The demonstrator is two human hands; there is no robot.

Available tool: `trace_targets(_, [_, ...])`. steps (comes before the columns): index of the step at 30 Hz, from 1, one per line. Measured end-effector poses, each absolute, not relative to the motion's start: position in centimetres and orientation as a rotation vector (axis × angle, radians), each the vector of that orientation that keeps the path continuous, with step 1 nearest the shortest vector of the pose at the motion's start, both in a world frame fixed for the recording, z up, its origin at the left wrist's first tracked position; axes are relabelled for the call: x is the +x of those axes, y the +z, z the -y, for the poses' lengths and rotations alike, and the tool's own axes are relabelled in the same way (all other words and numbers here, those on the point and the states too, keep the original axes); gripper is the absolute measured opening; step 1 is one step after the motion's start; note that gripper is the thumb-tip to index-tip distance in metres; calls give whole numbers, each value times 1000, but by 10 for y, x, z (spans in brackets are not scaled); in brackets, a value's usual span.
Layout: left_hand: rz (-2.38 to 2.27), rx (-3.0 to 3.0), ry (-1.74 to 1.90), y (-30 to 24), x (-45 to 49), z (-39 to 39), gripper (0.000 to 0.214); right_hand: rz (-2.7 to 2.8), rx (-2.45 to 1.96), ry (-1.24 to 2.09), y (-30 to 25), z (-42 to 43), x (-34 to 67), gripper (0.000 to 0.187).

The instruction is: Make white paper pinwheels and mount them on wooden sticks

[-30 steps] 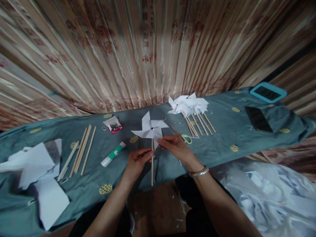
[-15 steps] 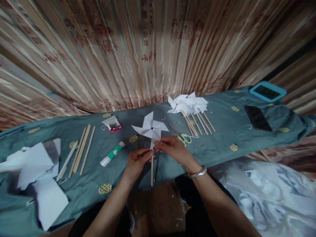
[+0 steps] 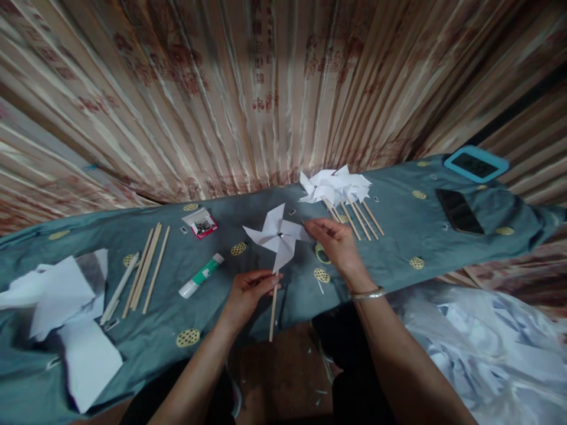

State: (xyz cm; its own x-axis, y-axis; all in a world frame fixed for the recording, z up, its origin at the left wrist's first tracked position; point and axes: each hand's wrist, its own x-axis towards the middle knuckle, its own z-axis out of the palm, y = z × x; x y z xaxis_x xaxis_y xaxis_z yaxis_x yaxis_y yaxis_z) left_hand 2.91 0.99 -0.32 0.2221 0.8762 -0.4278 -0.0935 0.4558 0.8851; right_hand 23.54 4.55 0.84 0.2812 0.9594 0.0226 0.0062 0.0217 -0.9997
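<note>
A white paper pinwheel (image 3: 280, 235) with a shiny pin at its centre stands on a thin wooden stick (image 3: 273, 313). My left hand (image 3: 250, 292) pinches that stick just below the lowest blade. My right hand (image 3: 334, 245) is closed over a pair of scissors; a green handle loop (image 3: 322, 254) shows beside the palm and a dark tip at the fingertips. Its fingertips are close to the pinwheel's right blade; whether they touch it I cannot tell. Most of the scissors is hidden.
Several finished pinwheels (image 3: 336, 186) lie at the back. On the left are loose sticks (image 3: 146, 268), paper sheets (image 3: 66, 295), a glue stick (image 3: 201, 275) and a red-white pin box (image 3: 201, 224). A phone (image 3: 459, 211) and a blue-framed device (image 3: 477, 164) lie right; a plastic bag (image 3: 487, 354) holds paper.
My right hand has left the pinwheel's lower blade and moved right and up, over the scissors. The pinwheel has shifted slightly right, with my left hand still on its stick.
</note>
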Motion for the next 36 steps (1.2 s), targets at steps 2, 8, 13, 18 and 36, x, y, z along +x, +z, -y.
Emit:
trace_targets(2, [-1154,855,804,-3,29,-10,31,1025,-1302,1005,8,-46,231,32])
trace_targets(8, [-1168,848,839,-2,28,-12,31,1011,-1277,1067,10,-45,225,35])
trace_targets(13, [-1166,911,861,-3,26,-13,31,1026,-1273,1128,8,-42,223,39])
trace_targets(18, [-1182,912,895,-4,26,-13,31,1062,-1279,1165,6,-39,220,39])
trace_targets(36, [-1201,860,939,-2,28,-15,35,1089,-1269,1293,10,-31,205,34])
